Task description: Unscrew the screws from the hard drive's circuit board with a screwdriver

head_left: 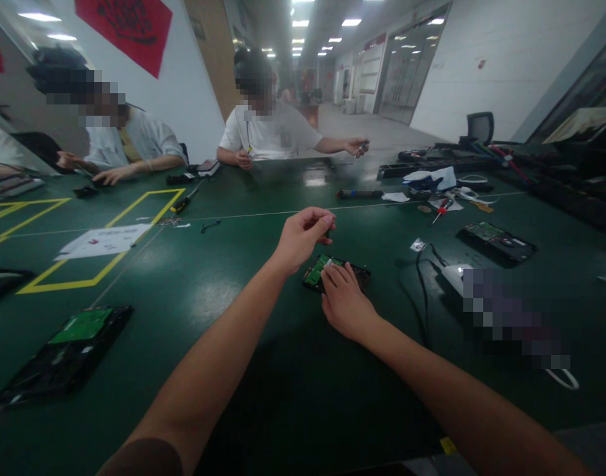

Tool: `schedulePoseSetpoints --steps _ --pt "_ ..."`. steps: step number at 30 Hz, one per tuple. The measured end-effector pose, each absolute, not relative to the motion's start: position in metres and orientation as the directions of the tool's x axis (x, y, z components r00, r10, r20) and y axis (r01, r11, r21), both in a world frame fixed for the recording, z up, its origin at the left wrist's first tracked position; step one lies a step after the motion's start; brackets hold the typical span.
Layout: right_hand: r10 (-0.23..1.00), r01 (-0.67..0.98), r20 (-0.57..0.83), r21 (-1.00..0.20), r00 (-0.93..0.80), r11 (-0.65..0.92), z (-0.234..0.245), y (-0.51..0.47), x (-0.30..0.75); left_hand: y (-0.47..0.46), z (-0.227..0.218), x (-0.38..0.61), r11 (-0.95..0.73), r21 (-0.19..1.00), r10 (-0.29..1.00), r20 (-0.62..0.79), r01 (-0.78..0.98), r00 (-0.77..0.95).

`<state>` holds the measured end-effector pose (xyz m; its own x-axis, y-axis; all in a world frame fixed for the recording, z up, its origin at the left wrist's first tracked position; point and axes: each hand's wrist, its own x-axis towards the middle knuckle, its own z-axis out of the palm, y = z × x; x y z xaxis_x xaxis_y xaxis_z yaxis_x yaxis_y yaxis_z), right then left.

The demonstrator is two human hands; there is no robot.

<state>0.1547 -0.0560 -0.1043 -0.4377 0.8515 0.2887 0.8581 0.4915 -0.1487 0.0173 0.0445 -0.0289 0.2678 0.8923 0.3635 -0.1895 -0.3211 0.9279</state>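
Observation:
A hard drive with a green circuit board (313,272) lies on the dark green table in front of me. My right hand (346,297) rests on its right part, fingers stretched out over the board and casing. Just above the drive's far edge is my left hand (307,235), its thumb and fingers pinched together. Whatever the left fingertips hold, if anything, is too small and dark to make out.
Other hard drives lie at the left (79,330) and right (499,241). A screwdriver (186,200), white paper (102,241) and a cable (419,284) are on the table (223,344). Tools and parts clutter the back right. Two people (268,135) sit across.

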Motion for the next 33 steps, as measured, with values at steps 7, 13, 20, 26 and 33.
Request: schedulePoseSetpoints --steps 7,13,20,26,33 --pt "0.902 0.913 0.278 -0.145 -0.331 0.381 -0.111 -0.06 0.14 0.042 -0.029 0.019 -0.315 0.927 0.891 0.362 -0.203 0.274" --pt "0.888 0.908 0.288 -0.117 -0.358 0.403 -0.106 -0.061 0.145 0.042 -0.029 0.019 -0.305 0.93 0.894 0.353 -0.203 0.277" --pt "0.857 0.867 0.285 -0.133 -0.43 0.48 -0.101 -0.051 0.166 0.045 -0.029 0.016 -0.288 0.931 0.897 0.344 -0.222 0.278" --pt "0.823 0.819 0.271 -0.162 -0.5 0.551 -0.103 -0.039 0.184 0.043 -0.028 0.016 -0.28 0.935 0.896 0.336 -0.216 0.289" --pt "0.795 0.783 0.279 -0.184 -0.538 0.594 -0.104 -0.038 0.186 0.042 -0.027 0.017 -0.297 0.933 0.89 0.348 -0.204 0.295"
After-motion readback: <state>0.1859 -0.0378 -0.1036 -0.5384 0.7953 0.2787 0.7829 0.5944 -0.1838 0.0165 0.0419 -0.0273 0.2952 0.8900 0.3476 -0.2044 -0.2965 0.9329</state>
